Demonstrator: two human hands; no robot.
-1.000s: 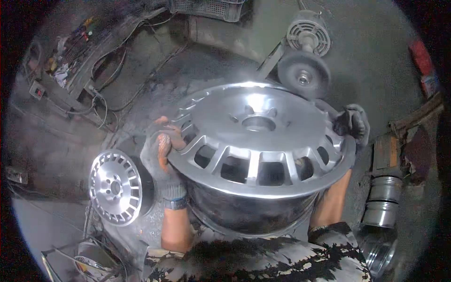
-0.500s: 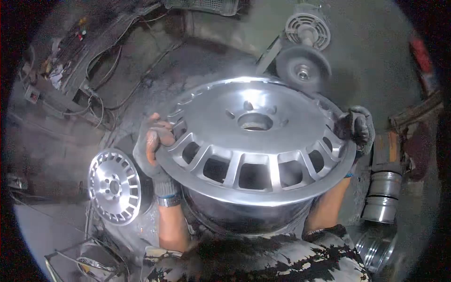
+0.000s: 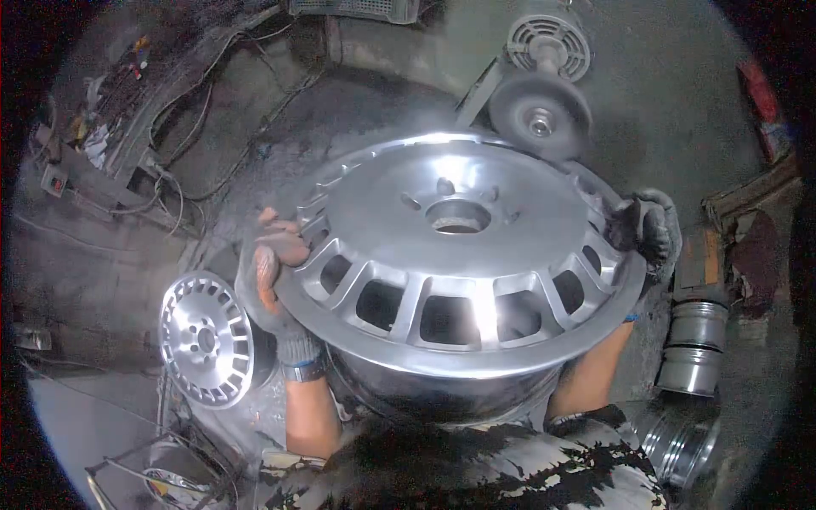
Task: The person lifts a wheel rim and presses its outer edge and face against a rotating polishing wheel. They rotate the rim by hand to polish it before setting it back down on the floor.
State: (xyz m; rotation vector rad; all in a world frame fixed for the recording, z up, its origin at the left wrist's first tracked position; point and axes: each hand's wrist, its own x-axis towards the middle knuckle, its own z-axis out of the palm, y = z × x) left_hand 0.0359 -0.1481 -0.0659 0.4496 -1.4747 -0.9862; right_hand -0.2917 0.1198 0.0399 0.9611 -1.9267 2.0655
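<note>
I gripped the alloy wheel (image 3: 459, 246) at opposite rim edges, left hand (image 3: 272, 280) and right hand (image 3: 648, 228) both closed; probably heavy, rigid, slick.

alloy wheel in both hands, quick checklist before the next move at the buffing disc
1. Left hand on the alloy wheel: ok, gloved fingers wrapped over the rim edge.
2. Right hand on the opposite rim: ok, gloved and closed on it.
3. Wheel face in sight: ok, tilted up towards the camera.
4. Far rim touching the buffing disc: cannot tell, the two meet in the view.
5. Hands apart from the disc: ok, though the right hand is the nearer one.
6. Forearms covered: not ok, bare from the wrist.
</note>
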